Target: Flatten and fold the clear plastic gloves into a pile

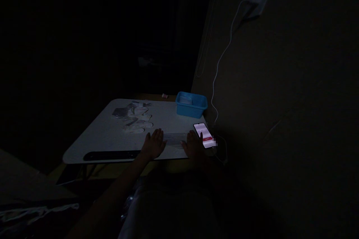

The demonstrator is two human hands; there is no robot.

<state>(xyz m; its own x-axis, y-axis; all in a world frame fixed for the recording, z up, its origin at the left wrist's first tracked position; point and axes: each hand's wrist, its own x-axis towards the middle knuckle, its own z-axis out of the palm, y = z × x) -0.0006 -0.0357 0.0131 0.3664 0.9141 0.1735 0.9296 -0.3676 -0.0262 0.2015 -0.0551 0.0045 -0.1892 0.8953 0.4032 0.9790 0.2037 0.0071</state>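
In dim light, my left hand lies with its fingers stretched out at the near edge of a white folding table. My right hand rests much the same way a little to the right, fingers extended. Between them is a flat, shiny strip that looks like clear plastic. Both hands touch or cover its ends; what lies under the palms is hidden. Left of centre on the tabletop, several pale flat pieces lie with crinkled clear plastic. Their exact kind is too dark to tell.
A blue plastic basket with something pale inside stands at the back right corner. A lit phone lies beside my right hand. A white cable runs down the wall from a socket. A dark slot lines the front edge.
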